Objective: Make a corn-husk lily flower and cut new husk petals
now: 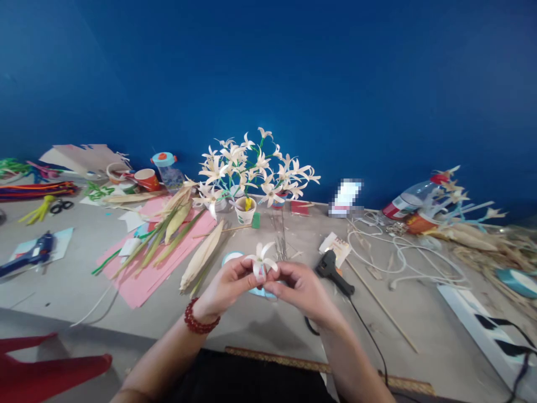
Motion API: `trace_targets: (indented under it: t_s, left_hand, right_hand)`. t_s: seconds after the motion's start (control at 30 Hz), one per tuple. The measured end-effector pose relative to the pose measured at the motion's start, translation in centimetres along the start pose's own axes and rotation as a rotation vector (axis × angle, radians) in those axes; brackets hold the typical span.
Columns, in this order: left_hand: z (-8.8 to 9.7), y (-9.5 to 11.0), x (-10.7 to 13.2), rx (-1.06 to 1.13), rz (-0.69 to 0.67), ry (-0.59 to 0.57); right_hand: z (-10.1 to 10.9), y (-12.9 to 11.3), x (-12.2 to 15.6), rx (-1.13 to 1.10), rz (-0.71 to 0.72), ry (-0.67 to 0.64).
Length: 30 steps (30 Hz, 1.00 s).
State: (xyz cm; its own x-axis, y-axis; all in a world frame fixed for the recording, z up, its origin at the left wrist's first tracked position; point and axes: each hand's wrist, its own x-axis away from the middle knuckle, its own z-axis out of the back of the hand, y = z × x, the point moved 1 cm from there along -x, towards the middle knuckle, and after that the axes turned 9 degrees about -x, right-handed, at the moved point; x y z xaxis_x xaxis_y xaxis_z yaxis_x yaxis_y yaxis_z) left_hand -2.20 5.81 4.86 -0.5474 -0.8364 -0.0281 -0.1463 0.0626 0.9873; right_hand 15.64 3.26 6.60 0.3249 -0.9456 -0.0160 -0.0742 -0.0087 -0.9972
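Note:
Both hands meet over the near middle of the table around one white handmade flower [262, 257] with narrow curled petals. My left hand [237, 281], a red bead bracelet on its wrist, pinches the flower's base from the left. From the right, my right hand [296, 285] closes its thumb and fingers at the same base. Something pale blue shows at the fingertips; I cannot tell whether it is ribbon on the stem. Below the hands lies a blue and white round piece [232, 257], partly covered. Behind stand many similar white flowers [239, 159] on green stems.
A black glue gun [333, 274] with its cord lies right of my hands, near a thin stick [384, 305]. Corn husks [201, 257] and pink paper [136, 291] are on the left. White cable [403, 252], a plastic bottle [405, 201] and a power strip [474, 324] occupy the right.

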Motion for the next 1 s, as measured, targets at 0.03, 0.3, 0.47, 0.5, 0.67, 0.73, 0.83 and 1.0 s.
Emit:
trace_targets:
  t_s: [0.03, 0.3, 0.47, 0.5, 0.67, 0.73, 0.83, 1.0]
  left_hand:
    - [0.0, 0.0, 0.0, 0.016, -0.007, -0.007]
    - [-0.3, -0.2, 0.1, -0.035, -0.080, -0.020]
    - [0.2, 0.3, 0.1, -0.158, -0.073, -0.005]
    - [0.3, 0.3, 0.1, -0.185, -0.068, -0.005]
    - [0.8, 0.4, 0.2, -0.377, -0.126, 0.009]
    - [0.9, 0.3, 0.3, -0.441, -0.164, 0.018]
    - [1.0, -0.1, 0.4, -0.468, -0.211, 0.059]
    - [1.0, -1.0, 0.5, -0.484, -0.374, 0.198]
  right_hand:
    - [0.0, 0.1, 0.0, -0.023, -0.022, -0.015]
    - [0.3, 0.3, 0.1, -0.025, -0.042, -0.015]
    - [0.2, 0.1, 0.1, 0.102, 0.047, 0.009]
    - [0.2, 0.1, 0.1, 0.107, 0.046, 0.010]
    - [0.2, 0.4, 0.1, 0.109, 0.003, 0.005]
    - [0.3, 0.3, 0.1, 0.155, 0.010, 0.010]
    - [0.3, -0.4, 0.4, 0.281, 0.071, 0.044]
    - [-0.6, -1.5, 2.3, 0.479, 0.224, 0.178]
